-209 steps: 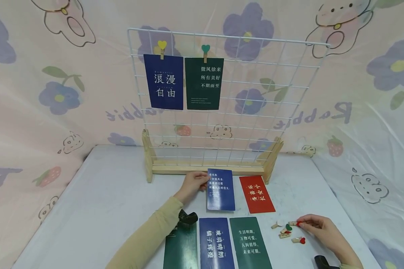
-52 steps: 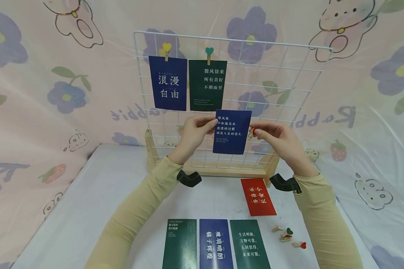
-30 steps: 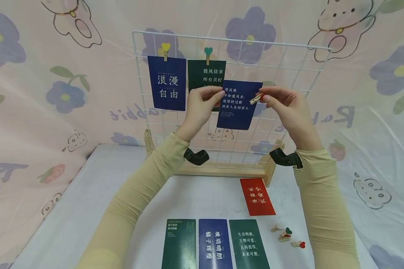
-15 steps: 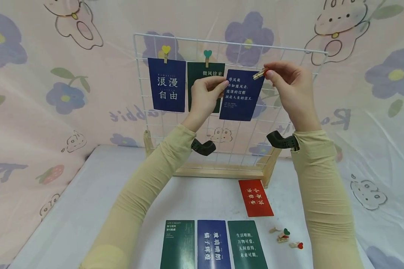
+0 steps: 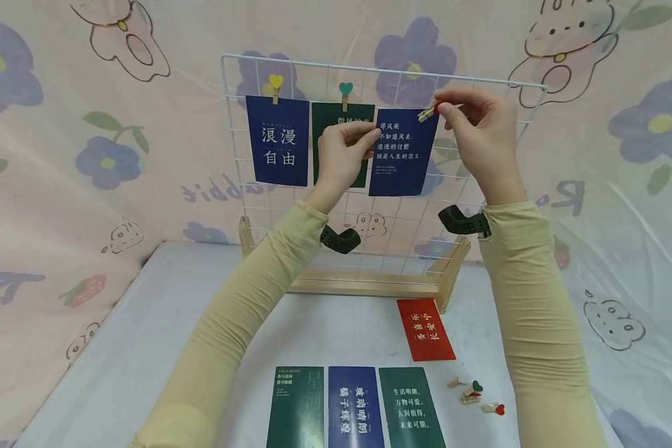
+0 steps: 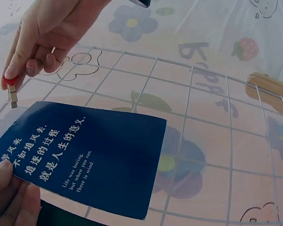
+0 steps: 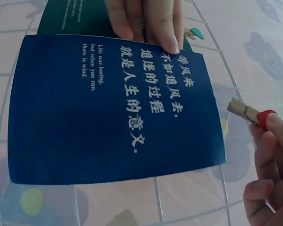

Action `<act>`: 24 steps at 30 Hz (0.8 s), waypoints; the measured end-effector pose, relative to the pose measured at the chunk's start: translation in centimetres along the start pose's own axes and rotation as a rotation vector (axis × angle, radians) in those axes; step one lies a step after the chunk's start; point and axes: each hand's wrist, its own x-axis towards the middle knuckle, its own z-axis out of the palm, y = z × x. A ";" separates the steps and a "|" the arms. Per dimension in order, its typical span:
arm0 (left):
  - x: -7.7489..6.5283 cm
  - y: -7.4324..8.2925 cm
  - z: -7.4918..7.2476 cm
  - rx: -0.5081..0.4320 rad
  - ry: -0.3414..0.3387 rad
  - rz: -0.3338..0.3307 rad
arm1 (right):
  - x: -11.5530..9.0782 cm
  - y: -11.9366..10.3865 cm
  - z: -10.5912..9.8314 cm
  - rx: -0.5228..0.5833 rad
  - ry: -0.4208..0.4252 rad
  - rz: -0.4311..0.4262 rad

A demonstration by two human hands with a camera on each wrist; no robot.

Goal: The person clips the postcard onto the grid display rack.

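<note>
My left hand (image 5: 341, 152) pinches the left edge of a blue card (image 5: 400, 165) with white writing, held upright against the white wire grid rack (image 5: 453, 186). In the right wrist view the blue card (image 7: 108, 108) partly covers a green one. At the card's upper right corner, my right hand (image 5: 481, 134) pinches a small wooden clothespin (image 5: 427, 114) with a red heart. The clothespin (image 6: 12, 96) is apart from the card's edge in the left wrist view. To the left hang another blue card (image 5: 277, 143) under a yellow heart clothespin and a green card (image 5: 341, 177) under a teal one.
On the white table lie a red card (image 5: 425, 330), a green card (image 5: 295, 410), a blue card (image 5: 344, 404) and a second green card (image 5: 411, 407). Several heart clothespins (image 5: 470, 398) lie at the right. The rack stands on a wooden base (image 5: 364, 286).
The blue card has come up from the table to the rack, beside the hanging green card. My right hand has brought the red heart clothespin up from the pile to the card's top corner.
</note>
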 end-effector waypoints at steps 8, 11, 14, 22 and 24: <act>0.1 0.2 -0.1 0.117 -0.002 0.072 | 0.9 -0.1 0.6 -0.133 0.047 -0.003; 0.1 0.3 0.0 0.155 0.000 0.075 | 1.4 0.0 0.8 -0.189 0.046 0.007; 0.1 0.4 0.1 0.180 0.008 0.072 | 1.9 0.2 1.1 -0.224 0.043 0.008; 0.3 0.7 0.1 0.207 0.021 0.079 | 2.6 1.2 1.9 -0.355 0.016 -0.037; 0.3 0.6 0.1 0.214 0.019 0.071 | 2.6 1.2 2.1 -0.378 0.007 -0.030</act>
